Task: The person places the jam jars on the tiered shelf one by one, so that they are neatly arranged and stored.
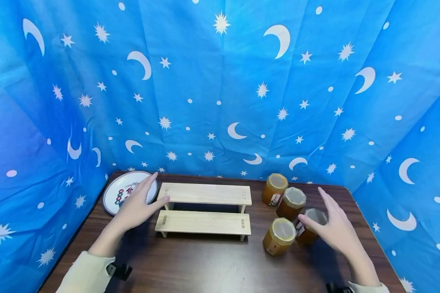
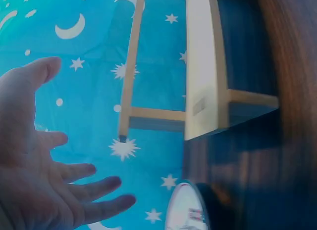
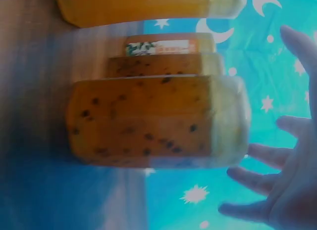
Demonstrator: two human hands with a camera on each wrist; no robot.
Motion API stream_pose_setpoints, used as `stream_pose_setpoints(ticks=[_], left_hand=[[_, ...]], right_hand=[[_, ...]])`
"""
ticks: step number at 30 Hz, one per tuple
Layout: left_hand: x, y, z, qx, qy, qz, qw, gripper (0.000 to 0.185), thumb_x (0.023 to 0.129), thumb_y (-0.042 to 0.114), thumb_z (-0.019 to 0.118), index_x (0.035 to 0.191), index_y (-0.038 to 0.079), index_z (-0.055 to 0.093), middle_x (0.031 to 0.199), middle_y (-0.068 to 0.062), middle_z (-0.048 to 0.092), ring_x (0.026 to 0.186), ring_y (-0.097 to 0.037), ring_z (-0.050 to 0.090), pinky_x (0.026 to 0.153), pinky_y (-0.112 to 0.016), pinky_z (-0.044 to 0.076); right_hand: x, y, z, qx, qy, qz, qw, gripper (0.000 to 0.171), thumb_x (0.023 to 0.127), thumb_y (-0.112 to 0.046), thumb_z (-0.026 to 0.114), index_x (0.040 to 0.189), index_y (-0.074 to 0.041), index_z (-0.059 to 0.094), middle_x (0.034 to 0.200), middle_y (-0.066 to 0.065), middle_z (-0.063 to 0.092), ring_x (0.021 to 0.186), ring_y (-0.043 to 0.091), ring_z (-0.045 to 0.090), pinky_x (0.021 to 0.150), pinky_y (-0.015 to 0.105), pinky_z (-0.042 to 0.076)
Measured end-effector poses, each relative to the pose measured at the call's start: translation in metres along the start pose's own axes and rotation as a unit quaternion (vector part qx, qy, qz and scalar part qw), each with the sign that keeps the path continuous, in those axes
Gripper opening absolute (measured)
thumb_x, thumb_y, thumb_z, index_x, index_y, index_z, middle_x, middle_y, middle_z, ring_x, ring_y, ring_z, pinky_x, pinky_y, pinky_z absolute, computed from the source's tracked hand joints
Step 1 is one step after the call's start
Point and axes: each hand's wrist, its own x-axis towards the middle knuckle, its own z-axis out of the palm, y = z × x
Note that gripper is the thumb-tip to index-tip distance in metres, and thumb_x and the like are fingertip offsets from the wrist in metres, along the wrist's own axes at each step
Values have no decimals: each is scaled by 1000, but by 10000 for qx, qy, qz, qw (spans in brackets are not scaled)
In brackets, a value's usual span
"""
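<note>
At four o'clock, the right hand (image 1: 335, 228), spread and empty, nears a jar (image 1: 309, 226); crowded neighbours could topple.

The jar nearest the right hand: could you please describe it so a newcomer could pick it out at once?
On the dark wooden table, right of the two-step wooden shelf, stand four amber jars. It is the rightmost jar, against the right hand's thumb, and the only one partly hidden by that hand.

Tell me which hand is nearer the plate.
Left. The left hand hovers at the plate's right edge, open, beside the wooden stand. The right hand is across the table by the jars.
</note>
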Motion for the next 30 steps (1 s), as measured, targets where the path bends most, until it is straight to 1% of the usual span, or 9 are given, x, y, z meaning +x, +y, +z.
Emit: stream_pose_setpoints(ticks=[5, 8, 11, 14, 20, 23, 27, 28, 30], left_hand=[[-7, -12, 6, -610, -147, -564, 9964, 96, 97, 64, 60, 166, 12, 20, 165, -27, 26, 144, -51, 36, 109, -71, 37], [-13, -19, 12, -1213, -277, -1022, 9870, 92, 99, 59, 62, 166, 10, 21, 160, -29, 34, 139, -50, 43, 105, -64, 46], [-18, -24, 19, -2010, -503, -1404, 9682, 87, 102, 49, 64, 165, 8, 21, 154, -31, 41, 133, -47, 51, 97, -56, 55], [-21, -29, 25, -2740, -736, -1719, 9434, 86, 102, 43, 65, 165, 5, 19, 150, -33, 44, 124, -43, 59, 89, -52, 60], [-24, -38, 33, -3399, -962, -2273, 9075, 79, 102, 39, 65, 163, 6, 26, 141, -29, 55, 108, -32, 68, 84, -46, 63], [-23, -42, 38, -3590, -1019, -2475, 8941, 75, 102, 37, 66, 161, 7, 31, 138, -26, 58, 106, -30, 68, 84, -44, 63], [-20, -46, 43, -3774, -1064, -2586, 8828, 77, 100, 36, 70, 160, 5, 34, 140, -27, 56, 107, -32, 68, 86, -45, 62], [-20, -47, 44, -3805, -1075, -2587, 8814, 77, 99, 35, 70, 159, 4, 34, 141, -27, 55, 107, -32, 67, 86, -45, 62], [-19, -49, 46, -3838, -1081, -2566, 8804, 76, 98, 32, 72, 158, 1, 36, 140, -28, 55, 105, -31, 67, 87, -45, 62]], right_hand=[[-12, 17, 9, 738, 68, 229, 9970, 115, 87, -44, 84, 169, -19, 7, 162, 32, 28, 141, 56, 34, 99, 79, 38], [-20, 27, 17, 1152, -42, 414, 9925, 118, 86, -36, 86, 168, -19, 3, 160, 33, 30, 138, 56, 38, 99, 75, 42], [-25, 36, 23, 1538, -255, 635, 9857, 120, 87, -30, 87, 168, -17, -1, 160, 35, 26, 138, 59, 36, 100, 75, 41], [-26, 43, 29, 1802, -424, 752, 9798, 120, 87, -27, 86, 168, -13, -1, 160, 35, 25, 137, 60, 37, 102, 73, 41], [-26, 55, 43, 1888, -482, 585, 9791, 115, 86, -22, 88, 166, -5, 7, 151, 30, 39, 132, 57, 45, 101, 68, 46], [-25, 59, 47, 1764, -444, 529, 9819, 111, 84, -23, 89, 164, -5, 15, 149, 25, 43, 131, 45, 50, 99, 52, 52], [-25, 62, 50, 1627, -395, 535, 9844, 103, 84, -25, 90, 161, -4, 24, 147, 20, 48, 123, 9, 51, 90, 20, 50], [-24, 63, 50, 1590, -383, 542, 9850, 102, 84, -25, 90, 160, -3, 26, 146, 20, 49, 119, 2, 49, 88, 16, 47], [-24, 64, 50, 1514, -361, 561, 9862, 100, 83, -27, 91, 158, -2, 29, 143, 20, 52, 113, -7, 46, 87, 15, 46]])
